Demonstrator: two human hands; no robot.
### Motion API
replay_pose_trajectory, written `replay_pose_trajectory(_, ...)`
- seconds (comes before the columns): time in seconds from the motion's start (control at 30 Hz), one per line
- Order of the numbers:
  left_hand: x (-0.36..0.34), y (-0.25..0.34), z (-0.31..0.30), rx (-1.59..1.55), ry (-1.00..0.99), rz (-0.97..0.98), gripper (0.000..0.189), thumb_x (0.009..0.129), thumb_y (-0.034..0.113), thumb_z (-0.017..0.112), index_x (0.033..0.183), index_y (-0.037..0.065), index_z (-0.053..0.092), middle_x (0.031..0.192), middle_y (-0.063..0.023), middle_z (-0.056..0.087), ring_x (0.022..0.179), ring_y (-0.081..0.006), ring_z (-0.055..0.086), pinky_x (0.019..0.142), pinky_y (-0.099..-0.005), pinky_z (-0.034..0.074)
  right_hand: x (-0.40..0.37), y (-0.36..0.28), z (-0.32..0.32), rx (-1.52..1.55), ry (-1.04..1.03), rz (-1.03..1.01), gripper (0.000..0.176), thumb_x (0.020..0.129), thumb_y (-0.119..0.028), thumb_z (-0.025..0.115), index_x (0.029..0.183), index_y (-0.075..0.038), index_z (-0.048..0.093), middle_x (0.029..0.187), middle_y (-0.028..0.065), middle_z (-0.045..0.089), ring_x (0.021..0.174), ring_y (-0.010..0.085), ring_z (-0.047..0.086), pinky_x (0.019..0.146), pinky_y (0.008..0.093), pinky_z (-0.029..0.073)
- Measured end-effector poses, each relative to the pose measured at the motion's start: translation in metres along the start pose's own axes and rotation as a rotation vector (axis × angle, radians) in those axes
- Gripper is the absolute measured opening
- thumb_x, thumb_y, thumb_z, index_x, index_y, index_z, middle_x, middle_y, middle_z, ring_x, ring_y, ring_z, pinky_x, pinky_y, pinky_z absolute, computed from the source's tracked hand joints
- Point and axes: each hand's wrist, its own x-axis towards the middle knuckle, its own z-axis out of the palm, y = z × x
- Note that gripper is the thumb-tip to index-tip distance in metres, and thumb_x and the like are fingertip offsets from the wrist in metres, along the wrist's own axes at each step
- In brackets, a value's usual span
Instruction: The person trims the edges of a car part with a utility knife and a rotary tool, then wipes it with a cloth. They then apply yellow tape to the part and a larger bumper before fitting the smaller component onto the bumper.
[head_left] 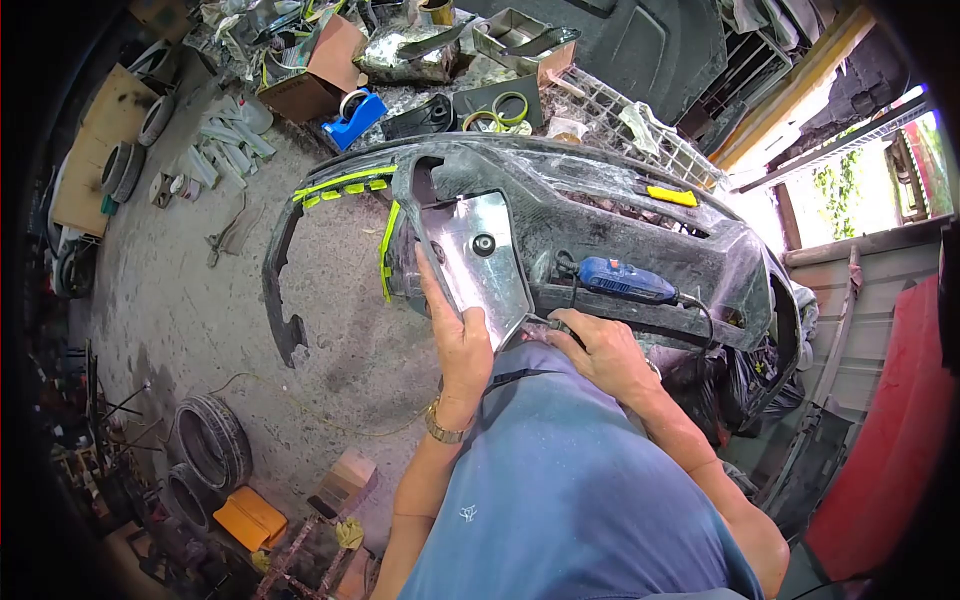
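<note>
Plate [485,275] before the bumper [545,222] looked stiff, slick, best edge-held; our left hand [462,350] clamped it; right hand [605,352], we couldn't tell.

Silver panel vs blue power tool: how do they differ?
Finish: the silver panel is shiny; the blue power tool is mostly blue.
Shape: the panel is broad and flat; the tool is long and narrow.
Support: the left hand holds the panel; the tool rests on the bumper.
Shared: both have black parts.
</note>
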Motion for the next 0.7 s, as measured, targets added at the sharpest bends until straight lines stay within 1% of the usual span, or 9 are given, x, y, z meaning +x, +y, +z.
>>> replay_pose_trajectory(0.1,-0.001,-0.002,0.000,-0.001,0.005,-0.014,0.078,0.075,-0.005,0.036,0.147,0.000,0.006,0.151,-0.0224,0.015,0.140,-0.0317,0.015,0.114,-0.0376,0.013,0.000,0.000,-0.001,0.003,0.023,-0.026,0.028,0.091,-0.029,0.054,0.103,-0.005,0.057,0.092,0.0171,0.065,0.082,0.0361,0.062,0.071,0.0438,0.048)
replay_pose_trajectory(0.17,0.001,-0.002,0.002,-0.131,0.011,-0.047,0.080,0.073,-0.007,0.036,0.148,0.001,0.008,0.150,-0.0203,0.017,0.139,-0.0295,0.019,0.113,-0.0360,0.016,0.001,0.003,-0.002,0.001,0.018,-0.029,0.028,0.091,-0.030,0.054,0.103,-0.005,0.057,0.092,0.0170,0.065,0.082,0.0360,0.062,0.071,0.0435,0.049)
replay_pose_trajectory(0.2,0.001,-0.003,0.002,-0.131,0.009,-0.047,0.080,0.073,-0.007,0.036,0.148,0.001,0.008,0.150,-0.0203,0.017,0.139,-0.0295,0.019,0.113,-0.0360,0.016,0.001,0.006,0.000,0.013,0.030,-0.038,0.027,0.091,-0.029,0.055,0.104,-0.005,0.057,0.092,0.0167,0.066,0.082,0.0358,0.062,0.071,0.0430,0.049)
replay_pose_trajectory(0.27,0.001,-0.010,0.000,-0.304,0.027,-0.147,0.081,0.071,-0.010,0.036,0.147,0.001,0.011,0.148,-0.0175,0.022,0.134,-0.0265,0.028,0.110,-0.0333,0.024,0.002,0.008,-0.002,0.026,0.040,-0.048,0.027,0.090,-0.029,0.056,0.104,-0.005,0.058,0.092,0.0164,0.066,0.082,0.0356,0.062,0.071,0.0424,0.049)
replay_pose_trajectory(0.3,0.001,-0.012,0.000,-0.302,0.026,-0.148,0.081,0.071,-0.010,0.036,0.147,0.001,0.011,0.148,-0.0175,0.022,0.134,-0.0265,0.028,0.110,-0.0333,0.024,0.003,0.006,-0.005,0.057,0.066,-0.017,0.027,0.090,-0.028,0.057,0.105,-0.005,0.058,0.092,0.0162,0.066,0.082,0.0354,0.063,0.071,0.0420,0.049)
replay_pose_trajectory(0.37,0.002,-0.014,-0.001,-0.453,0.018,-0.265,0.082,0.070,-0.012,0.038,0.147,0.001,0.013,0.144,-0.0157,0.028,0.128,-0.0238,0.036,0.106,-0.0309,0.030,0.004,0.006,-0.008,0.091,0.100,0.004,0.028,0.088,-0.026,0.060,0.106,-0.005,0.059,0.091,0.0160,0.065,0.082,0.0349,0.063,0.071,0.0412,0.049)
replay_pose_trajectory(0.4,0.002,-0.017,0.000,-0.454,0.014,-0.264,0.082,0.070,-0.012,0.038,0.147,0.001,0.013,0.144,-0.0157,0.028,0.128,-0.0238,0.036,0.106,-0.0309,0.030,0.004,0.007,-0.009,0.091,0.104,0.006,0.028,0.088,-0.026,0.060,0.106,-0.005,0.059,0.091,0.0160,0.065,0.082,0.0349,0.063,0.071,0.0412,0.049)
replay_pose_trajectory(0.47,0.001,-0.022,0.000,-0.495,0.046,-0.340,0.082,0.070,-0.012,0.039,0.147,0.002,0.014,0.142,-0.0149,0.032,0.124,-0.0225,0.041,0.103,-0.0305,0.034,0.003,0.009,-0.008,0.076,0.078,-0.068,0.027,0.088,-0.026,0.059,0.106,-0.005,0.059,0.090,0.0162,0.066,0.082,0.0350,0.063,0.071,0.0412,0.050)
replay_pose_trajectory(0.7,0.003,-0.016,0.000,-0.559,0.027,-0.389,0.083,0.070,-0.013,0.039,0.147,0.004,0.013,0.141,-0.0140,0.033,0.122,-0.0219,0.044,0.100,-0.0305,0.038,0.001,0.012,-0.003,0.058,0.009,-0.076,0.027,0.088,-0.027,0.059,0.105,-0.005,0.060,0.092,0.0166,0.066,0.083,0.0348,0.063,0.072,0.0405,0.050)
